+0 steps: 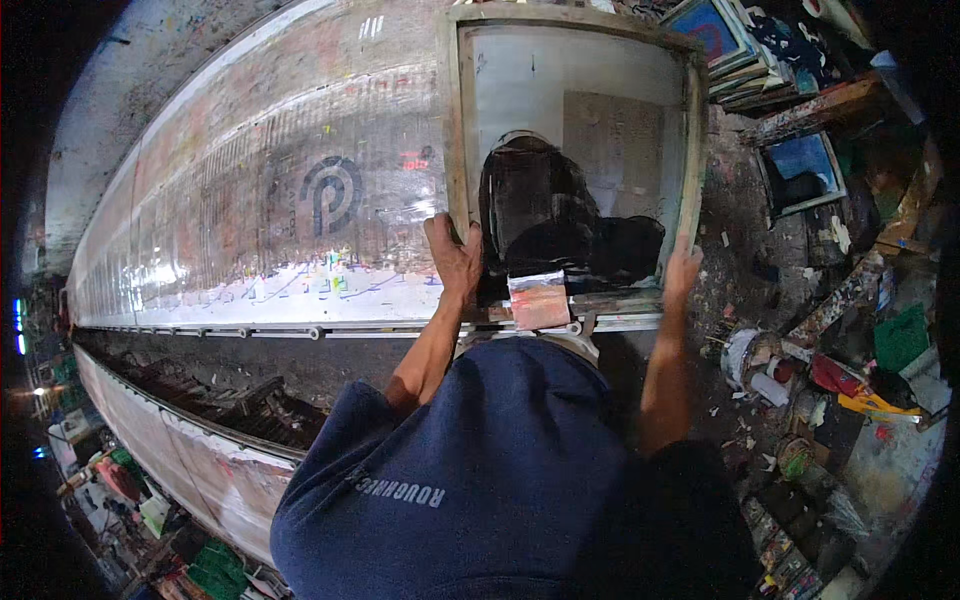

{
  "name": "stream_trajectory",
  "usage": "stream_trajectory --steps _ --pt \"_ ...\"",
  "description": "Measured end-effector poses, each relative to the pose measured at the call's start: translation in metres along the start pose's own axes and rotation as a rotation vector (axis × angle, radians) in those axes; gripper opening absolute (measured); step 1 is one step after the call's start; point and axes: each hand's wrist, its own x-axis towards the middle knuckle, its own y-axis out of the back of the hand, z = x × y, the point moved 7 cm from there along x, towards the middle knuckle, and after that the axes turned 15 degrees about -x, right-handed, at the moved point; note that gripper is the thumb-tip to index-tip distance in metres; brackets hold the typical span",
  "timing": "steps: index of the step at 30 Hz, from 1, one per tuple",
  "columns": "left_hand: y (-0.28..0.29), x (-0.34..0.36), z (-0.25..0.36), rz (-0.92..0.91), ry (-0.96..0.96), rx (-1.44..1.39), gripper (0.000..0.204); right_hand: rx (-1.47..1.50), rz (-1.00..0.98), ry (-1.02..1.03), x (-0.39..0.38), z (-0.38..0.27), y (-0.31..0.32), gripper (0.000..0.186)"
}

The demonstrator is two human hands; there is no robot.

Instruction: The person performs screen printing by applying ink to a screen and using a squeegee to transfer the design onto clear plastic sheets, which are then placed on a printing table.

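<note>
The large wooden-framed printing screen (575, 140) with black ink pooled on its mesh lies flat on the long paint-stained desk (250, 200). The left hand (455, 252) has its grip clamped on the frame's left rail; the right hand (683, 268) grips the right rail near the corner.

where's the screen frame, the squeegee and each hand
screen frame (455, 120), head view, on its left wooden rail
squeegee (538, 298), head view, on the middle of its blade
left hand (455, 255), head view, on the back of the hand
right hand (683, 270), head view, on the back of the hand
</note>
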Motion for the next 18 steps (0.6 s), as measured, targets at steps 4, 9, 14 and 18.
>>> stream_trajectory --steps 4,9,14,18 --pt "0.017 0.034 0.035 0.04 0.042 -0.15 0.029 0.352 -0.406 -0.079 0.027 0.01 -0.01 0.063" --pt "0.064 0.089 0.097 0.02 0.09 -0.323 0.033 0.842 -0.347 0.043 0.024 -0.048 0.077 0.045" --pt "0.099 0.106 0.153 0.065 0.028 -0.384 0.033 0.943 -0.253 0.051 0.005 -0.087 0.138 0.04" --pt "0.116 0.105 0.17 0.052 -0.042 -0.401 0.035 1.07 -0.154 0.031 -0.014 -0.095 0.165 0.036"
